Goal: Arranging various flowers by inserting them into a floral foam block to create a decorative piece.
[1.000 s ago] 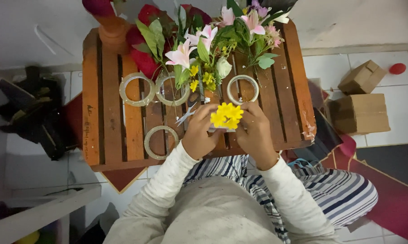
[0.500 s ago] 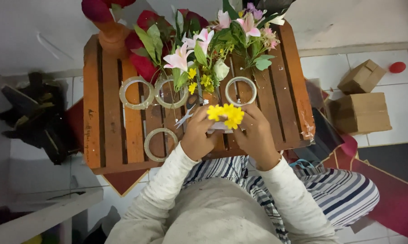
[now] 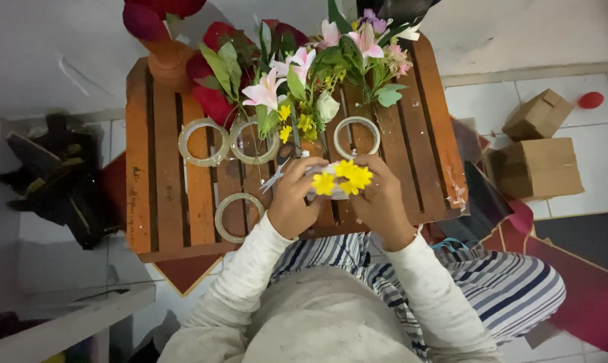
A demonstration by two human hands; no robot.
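Over the near edge of a slatted wooden table (image 3: 163, 202), my left hand (image 3: 292, 200) and my right hand (image 3: 383, 202) together hold a small bunch of yellow flowers (image 3: 343, 178) with pale wrapping around its stems. Both hands curl around the bunch from either side. A pair of scissors (image 3: 277, 171) lies on the slats just left of my left hand. Beyond the hands lies a heap of artificial flowers (image 3: 311, 67), pink lilies, green leaves and small yellow blooms.
Several clear tape rolls lie on the table: one (image 3: 200, 142) at left, one (image 3: 255, 142) beside it, one (image 3: 356, 136) by the flowers, one (image 3: 237, 216) near my left forearm. Cardboard boxes (image 3: 536, 168) stand on the tiled floor at right. Dark clutter (image 3: 55, 181) sits at left.
The yellow bunch has turned slightly in my hands and sits a little lower and more spread. Both hands stay at the same spot on the table.
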